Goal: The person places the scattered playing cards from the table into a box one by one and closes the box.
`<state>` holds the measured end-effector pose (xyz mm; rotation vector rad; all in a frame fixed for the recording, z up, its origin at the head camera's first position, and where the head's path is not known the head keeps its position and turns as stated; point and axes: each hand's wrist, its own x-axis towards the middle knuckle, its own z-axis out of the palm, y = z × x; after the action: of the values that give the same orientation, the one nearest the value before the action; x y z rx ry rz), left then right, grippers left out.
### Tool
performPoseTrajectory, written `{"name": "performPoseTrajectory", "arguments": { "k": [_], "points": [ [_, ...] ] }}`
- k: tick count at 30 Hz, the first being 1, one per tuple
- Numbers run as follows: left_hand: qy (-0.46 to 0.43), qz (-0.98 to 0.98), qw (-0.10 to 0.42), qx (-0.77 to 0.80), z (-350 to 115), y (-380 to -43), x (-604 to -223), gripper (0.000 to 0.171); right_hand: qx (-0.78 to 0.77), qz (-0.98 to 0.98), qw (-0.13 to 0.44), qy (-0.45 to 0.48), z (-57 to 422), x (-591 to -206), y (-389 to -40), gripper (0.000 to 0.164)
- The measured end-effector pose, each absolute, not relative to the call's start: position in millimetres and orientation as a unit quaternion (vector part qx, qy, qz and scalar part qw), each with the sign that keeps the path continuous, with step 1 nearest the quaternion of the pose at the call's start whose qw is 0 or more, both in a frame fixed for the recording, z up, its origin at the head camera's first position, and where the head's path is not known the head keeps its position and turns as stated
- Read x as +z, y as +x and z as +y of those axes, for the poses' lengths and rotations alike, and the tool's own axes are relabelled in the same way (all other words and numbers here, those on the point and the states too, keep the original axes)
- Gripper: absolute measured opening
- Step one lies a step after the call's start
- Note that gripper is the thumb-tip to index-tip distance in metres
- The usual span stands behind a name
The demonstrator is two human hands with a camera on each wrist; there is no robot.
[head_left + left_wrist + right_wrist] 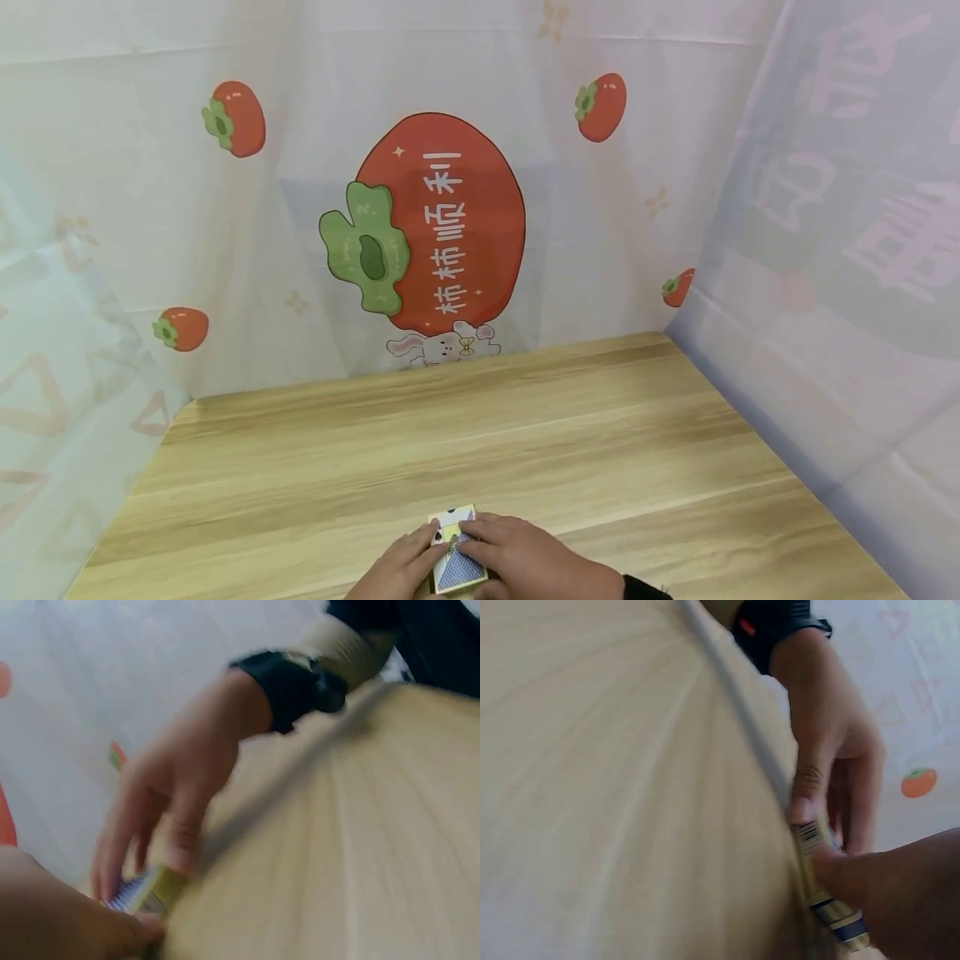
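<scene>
A small card box [461, 573] with a blue lattice pattern, a white end and yellow edges lies on the wooden table near its front. My left hand [397, 568] holds it from the left, fingertips on the top face. From the right, my right hand [528, 557] grips it too, two fingers reaching across the top. In the right wrist view, the left thumb presses the side of the box [847, 928] by a barcode, and the right thumb lies close beside it. The left wrist view is blurred, with the box [142, 894] partly hidden between both hands.
The wood-grain table [480, 442] stretches back to a white cloth backdrop [285, 75] printed with persimmons and a rabbit. Cloth panels also hang at the left [45, 333] and the right [847, 350] of the table.
</scene>
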<state>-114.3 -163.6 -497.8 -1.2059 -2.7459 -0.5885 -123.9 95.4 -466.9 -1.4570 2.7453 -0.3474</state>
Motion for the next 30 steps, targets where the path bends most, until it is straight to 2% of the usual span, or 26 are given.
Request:
{"name": "performPoseTrajectory", "arguments": {
  "k": [3,9,11,18,30],
  "points": [
    [-0.395,-0.899,0.047,-0.185,-160.6,-112.7,-499.5,0.063,-0.109,0.881,-0.004,-0.46,96.2,-472.0,-121.7,0.05],
    [-0.332,-0.92,-0.062,-0.199,-145.7,-120.1,-483.9,0.069,-0.188,0.897,0.074,-0.392,104.0,-471.7,-124.2,0.049],
    [-0.317,-0.922,-0.077,-0.209,-141.3,-126.0,-480.8,0.067,-0.203,0.904,0.086,-0.367,107.2,-471.6,-127.8,0.049],
    [-0.295,-0.923,-0.064,-0.239,-121.5,-162.9,-484.1,0.06,-0.213,0.927,0.072,-0.301,118.6,-476.1,-158.0,0.046],
    [-0.265,-0.919,-0.075,-0.283,-82.5,-229.2,-487.4,0.059,-0.221,0.937,0.029,-0.268,141.1,-483.8,-214.1,0.046]
  ]
}}
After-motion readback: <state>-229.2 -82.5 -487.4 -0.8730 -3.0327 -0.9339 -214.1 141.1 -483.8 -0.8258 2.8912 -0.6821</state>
